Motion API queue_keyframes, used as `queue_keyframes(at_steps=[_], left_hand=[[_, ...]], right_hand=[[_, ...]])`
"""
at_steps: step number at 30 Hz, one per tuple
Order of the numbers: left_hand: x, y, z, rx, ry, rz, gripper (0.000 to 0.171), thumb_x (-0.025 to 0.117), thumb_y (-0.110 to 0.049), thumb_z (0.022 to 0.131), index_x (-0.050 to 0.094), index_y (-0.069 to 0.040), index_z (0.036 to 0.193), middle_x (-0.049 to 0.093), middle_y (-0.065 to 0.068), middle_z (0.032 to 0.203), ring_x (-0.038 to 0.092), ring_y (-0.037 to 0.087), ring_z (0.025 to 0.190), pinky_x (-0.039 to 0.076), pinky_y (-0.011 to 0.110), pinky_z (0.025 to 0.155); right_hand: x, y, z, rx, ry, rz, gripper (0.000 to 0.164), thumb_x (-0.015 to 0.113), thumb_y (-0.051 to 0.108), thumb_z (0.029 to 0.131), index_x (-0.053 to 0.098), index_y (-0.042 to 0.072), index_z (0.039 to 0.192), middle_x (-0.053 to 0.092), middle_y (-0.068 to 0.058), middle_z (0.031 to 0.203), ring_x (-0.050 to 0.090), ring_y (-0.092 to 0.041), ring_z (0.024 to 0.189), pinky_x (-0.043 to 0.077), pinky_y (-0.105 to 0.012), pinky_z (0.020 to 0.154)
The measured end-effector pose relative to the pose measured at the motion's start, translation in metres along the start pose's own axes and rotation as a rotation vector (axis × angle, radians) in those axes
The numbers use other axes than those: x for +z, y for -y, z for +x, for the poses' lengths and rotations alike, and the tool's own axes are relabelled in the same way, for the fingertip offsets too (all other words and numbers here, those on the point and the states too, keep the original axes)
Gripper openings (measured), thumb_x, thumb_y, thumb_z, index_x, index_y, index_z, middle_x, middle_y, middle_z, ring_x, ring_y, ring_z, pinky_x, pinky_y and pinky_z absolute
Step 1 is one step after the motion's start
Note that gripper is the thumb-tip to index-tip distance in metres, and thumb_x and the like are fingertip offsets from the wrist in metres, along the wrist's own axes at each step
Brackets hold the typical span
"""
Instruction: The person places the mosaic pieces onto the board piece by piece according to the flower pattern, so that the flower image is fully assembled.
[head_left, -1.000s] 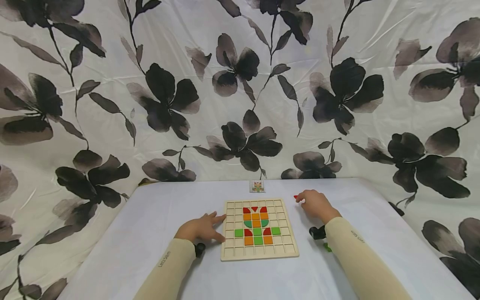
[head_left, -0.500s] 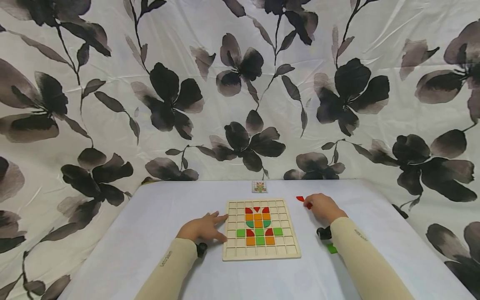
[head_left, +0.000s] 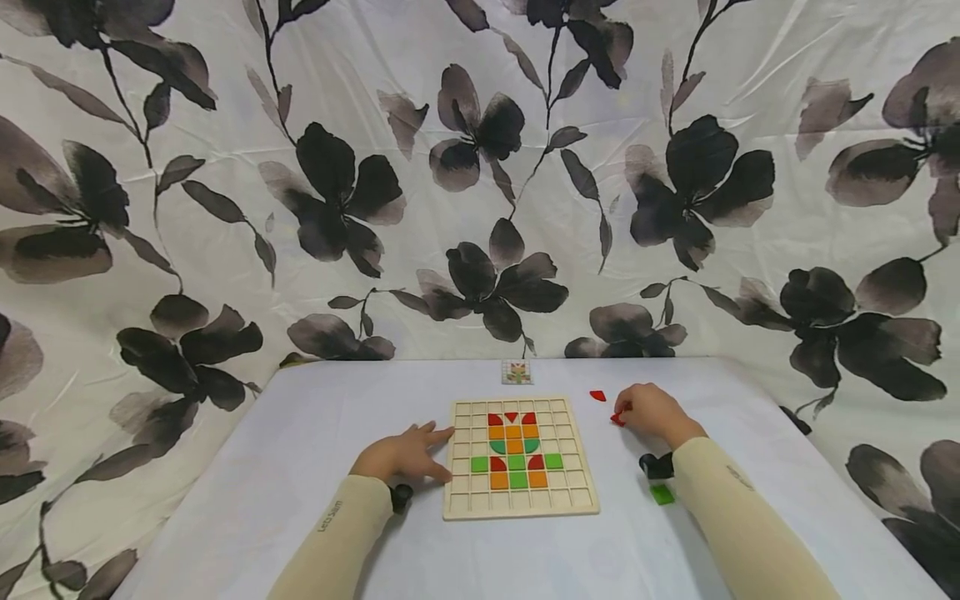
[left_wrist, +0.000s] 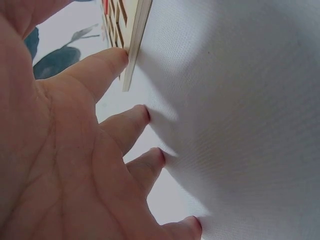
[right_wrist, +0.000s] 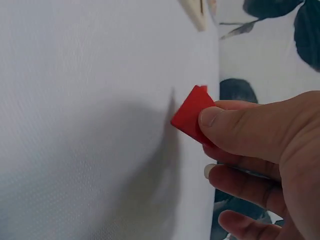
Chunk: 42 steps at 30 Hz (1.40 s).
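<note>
My right hand [head_left: 654, 414] is to the right of the wooden grid board [head_left: 582, 504], above the white table. Between thumb and fingers it pinches a small red tile [right_wrist: 190, 115]; a bit of red shows behind its top corner, and I cannot tell whether that is a second tile. Another red tile with a curved side [head_left: 597, 396] lies just left of that hand. My left hand [head_left: 401, 457] has its fingers spread, two of them touching the board's left edge. Red, orange and green tiles [head_left: 517, 480] sit in the board's middle cells.
A small pattern card [head_left: 517, 372] lies behind the board near the table's far edge. A green tile [head_left: 662, 495] is on the table by the right wrist. A flowered cloth [head_left: 480, 167] hangs right behind the table.
My right hand has drawn back to the right with a red tile in its fingers. The curved red tile now lies apart from it. My left hand stays at the board.
</note>
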<state>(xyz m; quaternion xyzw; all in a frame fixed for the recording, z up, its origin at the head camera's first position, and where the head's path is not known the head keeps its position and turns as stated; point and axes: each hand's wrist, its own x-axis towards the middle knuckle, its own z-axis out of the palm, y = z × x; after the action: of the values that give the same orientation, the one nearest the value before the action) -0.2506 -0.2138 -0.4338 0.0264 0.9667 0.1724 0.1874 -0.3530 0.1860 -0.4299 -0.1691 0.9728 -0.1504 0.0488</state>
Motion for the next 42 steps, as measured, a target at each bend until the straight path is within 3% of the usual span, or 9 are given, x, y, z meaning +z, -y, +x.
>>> queue_keyframes(at_steps=[6, 11, 17, 23, 31, 38, 42], left_hand=[[0.0, 0.001, 0.001, -0.007, 0.005, -0.001, 0.085, 0.076, -0.046, 0.076, 0.038, -0.028, 0.15, 0.026, 0.012, 0.16, 0.016, 0.042, 0.148, 0.021, 0.07, 0.11], [0.001, 0.003, 0.004, -0.001, 0.011, -0.003, 0.085, 0.076, -0.046, 0.077, 0.037, -0.027, 0.15, 0.025, 0.013, 0.16, 0.016, 0.042, 0.148, 0.021, 0.069, 0.111], [0.0, 0.002, 0.005, -0.015, 0.018, -0.005, 0.085, 0.076, -0.047, 0.077, 0.036, -0.028, 0.15, 0.025, 0.013, 0.16, 0.015, 0.043, 0.148, 0.02, 0.07, 0.111], [0.0, 0.001, 0.005, -0.02, 0.016, -0.01, 0.086, 0.076, -0.047, 0.076, 0.037, -0.028, 0.15, 0.025, 0.012, 0.16, 0.015, 0.043, 0.148, 0.02, 0.07, 0.111], [0.003, 0.003, 0.006, -0.023, 0.017, -0.024, 0.086, 0.076, -0.047, 0.076, 0.037, -0.028, 0.15, 0.025, 0.012, 0.161, 0.014, 0.043, 0.148, 0.02, 0.071, 0.111], [0.003, 0.004, 0.006, -0.016, 0.01, -0.01, 0.087, 0.076, -0.049, 0.075, 0.037, -0.029, 0.15, 0.025, 0.011, 0.161, 0.015, 0.042, 0.148, 0.02, 0.07, 0.111], [0.003, 0.004, 0.005, -0.013, 0.007, -0.012, 0.086, 0.076, -0.048, 0.075, 0.037, -0.028, 0.15, 0.025, 0.012, 0.16, 0.016, 0.043, 0.148, 0.02, 0.07, 0.111]], right_hand=[[-0.003, 0.012, -0.017, -0.102, -0.018, 0.079, 0.006, 0.07, 0.008, 0.085, 0.07, 0.014, 0.086, 0.066, 0.005, 0.081, 0.055, -0.015, 0.078, 0.049, -0.034, 0.076], [0.002, 0.023, -0.033, -0.218, -0.057, 0.115, 0.012, 0.074, 0.011, 0.083, 0.071, 0.022, 0.082, 0.065, 0.01, 0.084, 0.06, -0.016, 0.086, 0.05, -0.036, 0.082], [0.016, 0.04, -0.051, -0.345, -0.051, 0.09, 0.013, 0.076, 0.016, 0.082, 0.072, 0.028, 0.082, 0.065, 0.016, 0.089, 0.062, -0.015, 0.094, 0.051, -0.039, 0.089], [0.026, 0.058, -0.065, -0.424, -0.019, 0.07, 0.007, 0.076, 0.022, 0.083, 0.074, 0.028, 0.084, 0.065, 0.019, 0.088, 0.058, -0.008, 0.09, 0.051, -0.033, 0.085], [0.037, 0.072, -0.07, -0.523, -0.025, 0.016, 0.004, 0.075, 0.023, 0.084, 0.076, 0.025, 0.088, 0.065, 0.019, 0.087, 0.052, -0.002, 0.085, 0.05, -0.024, 0.079], [0.043, 0.079, -0.07, -0.596, -0.042, 0.01, 0.004, 0.073, 0.019, 0.086, 0.076, 0.022, 0.088, 0.067, 0.017, 0.089, 0.056, -0.004, 0.088, 0.051, -0.026, 0.082], [0.044, 0.08, -0.07, -0.595, -0.039, 0.013, 0.004, 0.073, 0.02, 0.086, 0.075, 0.023, 0.088, 0.065, 0.016, 0.092, 0.056, -0.004, 0.09, 0.052, -0.027, 0.084]])
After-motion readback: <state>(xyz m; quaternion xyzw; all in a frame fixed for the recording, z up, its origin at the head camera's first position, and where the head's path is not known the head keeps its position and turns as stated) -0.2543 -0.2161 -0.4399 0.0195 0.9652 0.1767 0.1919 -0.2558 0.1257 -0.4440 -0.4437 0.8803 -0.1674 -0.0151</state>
